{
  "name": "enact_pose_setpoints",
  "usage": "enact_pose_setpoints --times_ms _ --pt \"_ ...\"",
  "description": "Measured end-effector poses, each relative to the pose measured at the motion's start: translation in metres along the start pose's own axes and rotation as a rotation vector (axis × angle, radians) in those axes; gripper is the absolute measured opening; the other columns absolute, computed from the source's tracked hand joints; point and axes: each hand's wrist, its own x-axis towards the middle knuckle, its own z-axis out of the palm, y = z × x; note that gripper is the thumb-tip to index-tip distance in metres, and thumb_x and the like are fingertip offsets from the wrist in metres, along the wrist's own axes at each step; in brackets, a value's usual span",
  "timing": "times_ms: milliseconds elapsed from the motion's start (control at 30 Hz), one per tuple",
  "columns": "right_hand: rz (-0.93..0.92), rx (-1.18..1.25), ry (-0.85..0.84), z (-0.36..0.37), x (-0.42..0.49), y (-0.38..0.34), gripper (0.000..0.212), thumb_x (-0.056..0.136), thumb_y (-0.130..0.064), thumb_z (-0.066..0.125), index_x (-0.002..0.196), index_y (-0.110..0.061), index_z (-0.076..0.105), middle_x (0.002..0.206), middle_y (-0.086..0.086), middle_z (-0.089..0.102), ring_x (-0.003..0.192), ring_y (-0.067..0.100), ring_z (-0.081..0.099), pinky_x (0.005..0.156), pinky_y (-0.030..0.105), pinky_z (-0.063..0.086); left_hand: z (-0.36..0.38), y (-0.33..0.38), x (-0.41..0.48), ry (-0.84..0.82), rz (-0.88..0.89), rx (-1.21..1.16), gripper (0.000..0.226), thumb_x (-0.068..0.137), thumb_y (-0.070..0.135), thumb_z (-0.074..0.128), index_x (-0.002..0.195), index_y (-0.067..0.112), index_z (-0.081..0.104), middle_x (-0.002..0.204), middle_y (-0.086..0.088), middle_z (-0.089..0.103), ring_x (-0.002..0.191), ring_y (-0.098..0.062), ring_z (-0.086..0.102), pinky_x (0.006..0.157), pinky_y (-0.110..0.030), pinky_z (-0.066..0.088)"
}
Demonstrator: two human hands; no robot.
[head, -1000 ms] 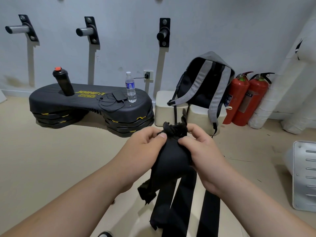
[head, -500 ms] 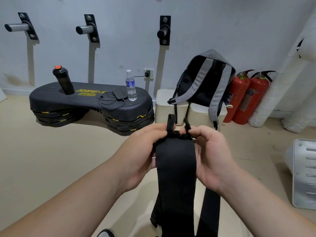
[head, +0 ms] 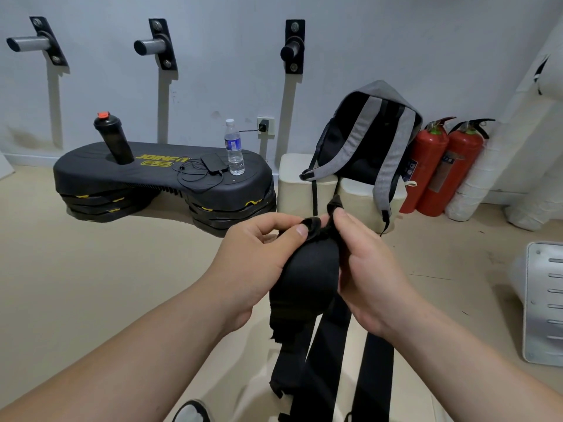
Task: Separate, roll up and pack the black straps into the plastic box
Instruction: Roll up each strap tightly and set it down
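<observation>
A wide black strap (head: 307, 275) is held up in front of me, its top end bunched into a rounded fold. My left hand (head: 253, 263) grips the left side of that fold, thumb pressed on the top. My right hand (head: 368, 269) pinches the right side, where a small loop of webbing sticks up. More black straps (head: 329, 354) hang down from the fold and run out of the bottom of the view. No plastic box can be made out.
A black step platform (head: 91, 175) with a shaker bottle (head: 112, 138) and a water bottle (head: 234, 147) stands at the back left. A grey backpack (head: 371, 138) leans on cream stools, two red fire extinguishers (head: 441, 166) beside it. A white slotted panel (head: 545, 303) lies at the right.
Half a second ago the strap was spread flat and wide between both hands; now its top end is gathered into a rounded bunch, much as one second ago. Both hands stay in place.
</observation>
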Motion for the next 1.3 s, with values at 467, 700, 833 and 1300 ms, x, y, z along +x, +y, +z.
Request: enact_pose_setpoints --times_ms 467,700,833,1300 --pt "-0.098 -0.275 0.057 -0.004 0.001 0.006 0.021 0.103 -0.019 0.064 0.116 -0.024 0.079 0.106 0.007 0.082 0.097 0.018 0.078 0.081 0.033 0.063 -0.004 -0.007 0.004 0.015 0.096 0.177 0.031 0.093 0.022 0.080 0.119 0.036 0.072 0.086 -0.012 0.077 0.083 -0.025 0.076 0.080 -0.040 0.063" --pt "0.125 -0.159 -0.066 -0.010 0.009 0.007 0.027 0.106 -0.016 0.058 0.125 -0.001 0.070 0.105 0.021 0.077 0.091 0.023 0.073 0.075 0.032 0.060 -0.007 -0.007 0.005 0.024 0.120 0.203 0.016 0.098 0.020 0.075 0.114 0.023 0.074 0.079 0.009 0.079 0.067 0.003 0.068 0.059 -0.010 0.049" --pt "-0.049 -0.257 0.007 -0.012 0.011 0.012 0.013 0.101 -0.006 0.064 0.112 -0.011 0.070 0.093 0.019 0.075 0.084 0.026 0.070 0.070 0.034 0.058 -0.009 -0.005 0.003 -0.094 -0.011 0.142 0.012 0.102 0.023 0.069 0.110 0.018 0.076 0.081 0.006 0.079 0.069 -0.002 0.068 0.062 -0.015 0.050" --pt "-0.159 -0.352 -0.074 -0.014 0.004 -0.001 0.014 0.100 -0.005 0.066 0.108 -0.014 0.073 0.103 0.027 0.074 0.093 0.031 0.074 0.074 0.033 0.063 -0.008 -0.002 0.002 -0.123 0.052 0.156 0.026 0.104 0.008 0.063 0.118 0.025 0.077 0.102 -0.020 0.079 0.099 -0.037 0.076 0.092 -0.046 0.061"
